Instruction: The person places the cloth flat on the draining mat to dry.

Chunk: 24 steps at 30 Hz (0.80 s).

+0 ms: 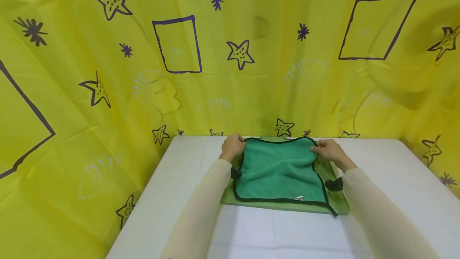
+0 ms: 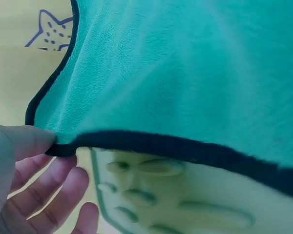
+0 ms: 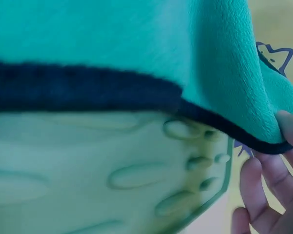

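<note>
Right of lower centre in the head view, the green cloth (image 1: 278, 171) is opened out over the green board (image 1: 340, 203), creases not yet flattened, the left hand (image 1: 232, 147) pinching its upper-left corner and the right hand (image 1: 328, 149) its upper-right, neither released.

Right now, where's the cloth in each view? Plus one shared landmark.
Head: lower half, right of centre; cloth spread out, both upper corners near the hands.
Left wrist: across the top and right; left hand pinches it at lower left.
Right wrist: across the top; right hand pinches its edge at far right.
Shared landmark: its black edging, visible in all three.
</note>
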### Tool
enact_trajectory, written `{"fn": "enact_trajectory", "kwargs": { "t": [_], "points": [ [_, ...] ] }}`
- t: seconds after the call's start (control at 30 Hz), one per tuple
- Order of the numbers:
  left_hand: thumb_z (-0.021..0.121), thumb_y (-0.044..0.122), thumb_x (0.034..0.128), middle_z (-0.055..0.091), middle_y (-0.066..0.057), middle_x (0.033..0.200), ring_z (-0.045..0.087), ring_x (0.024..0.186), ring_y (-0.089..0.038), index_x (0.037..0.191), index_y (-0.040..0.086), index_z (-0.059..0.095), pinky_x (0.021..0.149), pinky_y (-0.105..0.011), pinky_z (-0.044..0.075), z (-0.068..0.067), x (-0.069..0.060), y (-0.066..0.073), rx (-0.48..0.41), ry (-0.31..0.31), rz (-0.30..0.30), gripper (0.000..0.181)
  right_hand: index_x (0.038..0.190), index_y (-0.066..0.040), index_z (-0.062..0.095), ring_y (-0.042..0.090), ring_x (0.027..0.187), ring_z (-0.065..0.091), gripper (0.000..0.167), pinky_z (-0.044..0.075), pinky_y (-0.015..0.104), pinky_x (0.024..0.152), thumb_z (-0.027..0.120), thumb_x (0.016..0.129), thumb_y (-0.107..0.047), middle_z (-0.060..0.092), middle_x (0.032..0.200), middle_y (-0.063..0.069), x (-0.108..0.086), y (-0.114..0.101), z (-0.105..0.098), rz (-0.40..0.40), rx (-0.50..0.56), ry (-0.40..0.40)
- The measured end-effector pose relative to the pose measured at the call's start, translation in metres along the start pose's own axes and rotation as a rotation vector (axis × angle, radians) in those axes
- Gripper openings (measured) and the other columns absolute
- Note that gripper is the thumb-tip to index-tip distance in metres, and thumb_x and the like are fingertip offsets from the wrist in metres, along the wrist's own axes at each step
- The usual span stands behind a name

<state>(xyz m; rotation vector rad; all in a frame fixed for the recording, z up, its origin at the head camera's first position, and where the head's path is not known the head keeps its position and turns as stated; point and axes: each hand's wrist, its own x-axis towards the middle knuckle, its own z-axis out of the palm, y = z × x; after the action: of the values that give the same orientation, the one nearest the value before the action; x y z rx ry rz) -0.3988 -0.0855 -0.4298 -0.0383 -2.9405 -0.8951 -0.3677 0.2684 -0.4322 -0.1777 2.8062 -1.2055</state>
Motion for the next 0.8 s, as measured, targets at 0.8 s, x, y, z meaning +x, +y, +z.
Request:
{"fn": "enact_trajectory", "kwargs": {
  "t": [0.8],
  "points": [
    [0.062, 0.025, 0.1018, 0.074, -0.009, 0.098, 0.053, 0.059, -0.018, 0.112, 0.015, 0.073, 0.055, -0.031, 0.041, 0.010, 0.002, -0.001, -0.116, 0.061, -0.034, 0.017, 0.128, 0.011, 0.060, 0.043, 0.102, 0.064, 0.043, 0.054, 0.045, 0.079, 0.057, 0.103, -0.024, 0.059, 0.127, 0.036, 0.014, -0.005, 0.013, 0.036, -0.087, 0.060]
  ]
}}
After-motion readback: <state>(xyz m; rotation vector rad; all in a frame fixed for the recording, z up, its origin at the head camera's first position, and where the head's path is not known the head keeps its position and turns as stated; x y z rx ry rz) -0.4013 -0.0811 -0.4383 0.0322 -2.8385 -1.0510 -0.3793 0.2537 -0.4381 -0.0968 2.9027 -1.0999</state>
